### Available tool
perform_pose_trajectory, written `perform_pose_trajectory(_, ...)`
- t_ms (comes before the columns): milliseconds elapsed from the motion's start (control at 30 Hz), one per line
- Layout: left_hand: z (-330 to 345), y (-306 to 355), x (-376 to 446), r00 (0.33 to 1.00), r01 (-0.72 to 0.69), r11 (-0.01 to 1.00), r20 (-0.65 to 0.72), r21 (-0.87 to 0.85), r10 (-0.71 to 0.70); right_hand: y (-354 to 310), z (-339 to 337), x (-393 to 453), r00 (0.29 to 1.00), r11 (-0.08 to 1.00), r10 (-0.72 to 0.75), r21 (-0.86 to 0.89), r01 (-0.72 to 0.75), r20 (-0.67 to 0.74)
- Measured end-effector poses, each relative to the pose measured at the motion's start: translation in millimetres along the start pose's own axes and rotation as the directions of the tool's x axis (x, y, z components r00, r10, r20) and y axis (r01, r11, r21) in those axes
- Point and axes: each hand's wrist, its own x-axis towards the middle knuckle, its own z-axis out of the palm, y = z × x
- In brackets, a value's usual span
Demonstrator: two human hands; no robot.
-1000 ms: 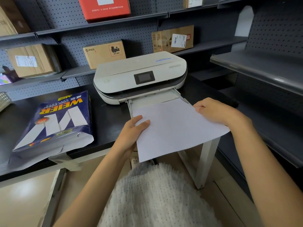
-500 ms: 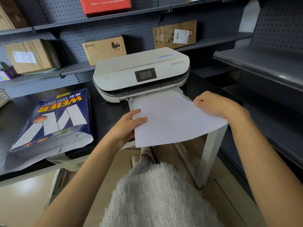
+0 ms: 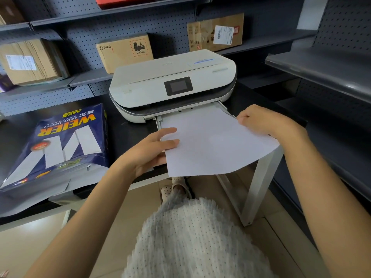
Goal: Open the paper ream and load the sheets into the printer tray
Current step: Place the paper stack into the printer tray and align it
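Note:
A white printer (image 3: 172, 85) stands on the black table (image 3: 128, 135), its paper tray (image 3: 158, 122) pulled out toward me. White sheets (image 3: 210, 145) lie with their far end in the tray and their near end sagging past the table edge. My left hand (image 3: 150, 149) grips the sheets' left edge, thumb on top. My right hand (image 3: 267, 121) pinches the right edge near the tray's corner. The blue paper ream (image 3: 58, 145) lies on the table to the left, its near end torn open.
Cardboard boxes (image 3: 124, 52) sit on grey pegboard shelves behind the printer. A grey shelf unit (image 3: 325, 69) stands close on the right. The white table leg (image 3: 259, 183) is below the sheets. A sandalled foot (image 3: 174, 187) shows on the tan floor.
Both hands have pushed the sheets forward, so their far end now reaches deeper into the tray. The ream and printer have stayed in place.

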Motion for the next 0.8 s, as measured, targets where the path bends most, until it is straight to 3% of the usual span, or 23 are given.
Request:
perform_pose_trajectory(400,-13.2,3.4,16.0,1.0,-0.008,0.994,0.017,0.108,0.006,-7.2,8.0,14.0,0.999,0.999,-0.009,-0.04,0.007,-0.046)
perform_pose_trajectory(633,-13.1,4.8,27.1,0.998,-0.054,0.961,-0.024,0.271,0.063,-2.2,11.9,22.8,0.997,0.999,-0.041,0.017,0.042,-0.065)
perform_pose_trajectory(800,-14.7,5.1,32.5,0.993,-0.068,0.955,-0.074,0.288,0.093,-0.8,14.1,30.9,0.994,0.998,-0.053,0.033,0.057,-0.091)
